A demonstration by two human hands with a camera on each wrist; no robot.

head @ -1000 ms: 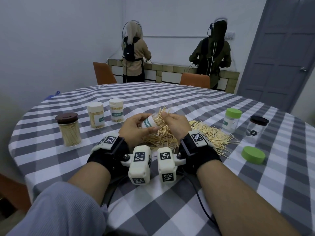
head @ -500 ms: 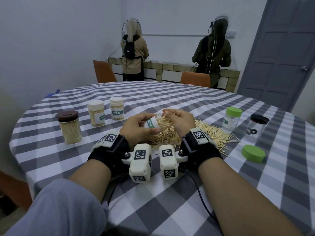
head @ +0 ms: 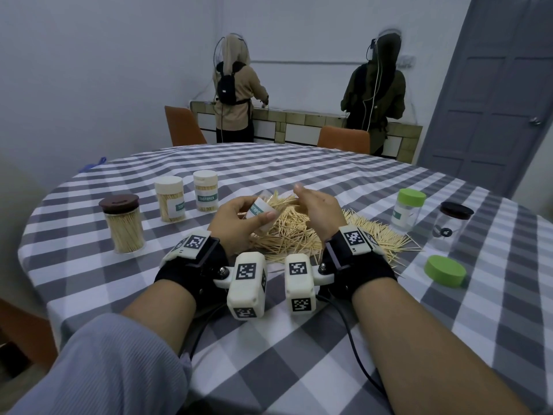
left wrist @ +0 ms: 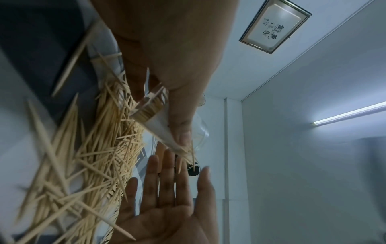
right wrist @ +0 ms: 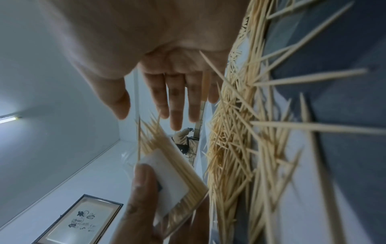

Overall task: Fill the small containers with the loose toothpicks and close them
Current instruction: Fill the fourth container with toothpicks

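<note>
My left hand (head: 239, 220) grips a small clear container (head: 258, 212) with a white and teal label. It is held tilted above the pile of loose toothpicks (head: 299, 235), its mouth pointing toward my right hand. The container (left wrist: 158, 122) is packed with toothpicks, and several tips stick out of its mouth. My right hand (head: 314, 205) is open next to that mouth with its fingers (right wrist: 175, 102) straight, palm facing the container (right wrist: 173, 173). It holds nothing. My left thumb (right wrist: 144, 189) lies across the label.
Three closed, filled containers stand at the left: one with a brown lid (head: 124, 226) and two with white lids (head: 170, 199). At the right are a green-lidded container (head: 408, 211), a dark-lidded clear jar (head: 452, 226) and a loose green lid (head: 445, 271). Two people stand at the far counter.
My right hand, which was pushing toothpicks into the container's mouth, has let go and spread open beside it. The left hand still holds the container.
</note>
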